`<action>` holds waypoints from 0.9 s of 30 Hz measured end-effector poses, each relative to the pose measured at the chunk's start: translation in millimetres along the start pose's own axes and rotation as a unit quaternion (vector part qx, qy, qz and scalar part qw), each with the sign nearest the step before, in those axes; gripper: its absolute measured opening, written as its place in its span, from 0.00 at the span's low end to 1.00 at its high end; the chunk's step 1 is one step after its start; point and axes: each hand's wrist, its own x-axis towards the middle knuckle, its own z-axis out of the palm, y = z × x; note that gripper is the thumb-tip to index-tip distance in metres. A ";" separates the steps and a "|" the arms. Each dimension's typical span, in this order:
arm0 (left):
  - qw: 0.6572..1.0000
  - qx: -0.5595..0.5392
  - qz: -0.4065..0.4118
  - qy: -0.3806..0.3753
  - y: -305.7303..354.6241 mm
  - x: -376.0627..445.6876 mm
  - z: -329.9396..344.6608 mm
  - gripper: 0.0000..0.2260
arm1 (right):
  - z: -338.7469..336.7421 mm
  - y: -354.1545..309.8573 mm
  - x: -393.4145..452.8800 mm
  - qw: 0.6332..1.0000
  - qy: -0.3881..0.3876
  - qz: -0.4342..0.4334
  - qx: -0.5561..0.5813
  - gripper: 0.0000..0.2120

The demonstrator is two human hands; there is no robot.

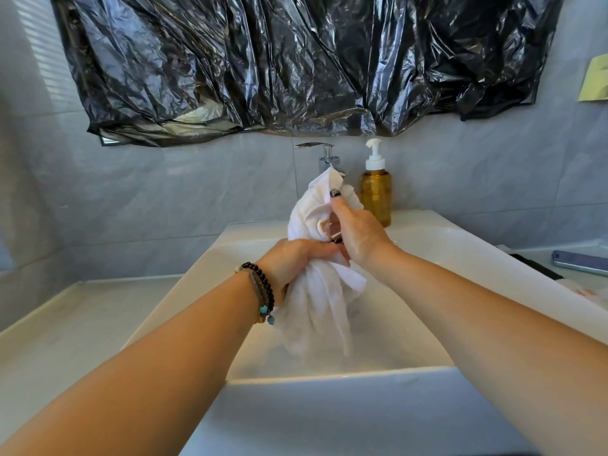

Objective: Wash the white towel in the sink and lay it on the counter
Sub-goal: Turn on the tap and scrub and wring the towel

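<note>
Where the pale worktop (65, 324) runs along the left wall, it lies bare up to the raised edge of the white sink (204, 268). Over the basin, the left hand (296, 261), with beaded bracelets (263, 291) at its wrist, has its fingers curled round the bunched middle of the white towel (316, 297). The towel is gathered upright between both hands: its top stands up in front of the chrome tap (325, 156), and its wet lower folds hang down into the sink. A brownish stain shows on the cloth between the hands. The right hand (355, 232) grips the towel just above the left, thumb pressed into the fabric, a dark painted nail showing. Behind it an amber pump bottle (375, 192) stands on the sink's back ledge beside the tap. Crumpled black plastic sheeting (296, 60) covers the wall above. Far right, a phone (580, 261) lies flat on the worktop.
</note>
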 end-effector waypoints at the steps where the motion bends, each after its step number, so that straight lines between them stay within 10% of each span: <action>1: 1.000 -0.020 0.008 0.018 0.9 0.7 -0.7 0.17 | 2.0 1.7 1.4 0.998 0.026 -0.028 -0.047 0.18; 6: 0.981 -0.149 0.030 0.123 9.2 8.5 -14.7 0.12 | 6.4 12.6 -1.1 0.978 0.107 -0.123 -0.132 0.13; 12: 0.934 -0.244 0.040 0.260 11.9 8.3 -38.2 0.15 | 25.2 12.8 -28.8 0.909 -0.056 -0.330 -0.248 0.34; 18: 0.941 -0.255 0.043 0.217 12.3 8.2 -28.4 0.07 | 55.7 16.8 -30.5 0.903 -0.111 -0.221 -0.352 0.63; 27: 0.944 -0.210 0.077 0.244 6.4 15.6 -2.3 0.05 | 36.2 8.9 -24.2 0.950 -0.037 -0.170 -0.261 0.23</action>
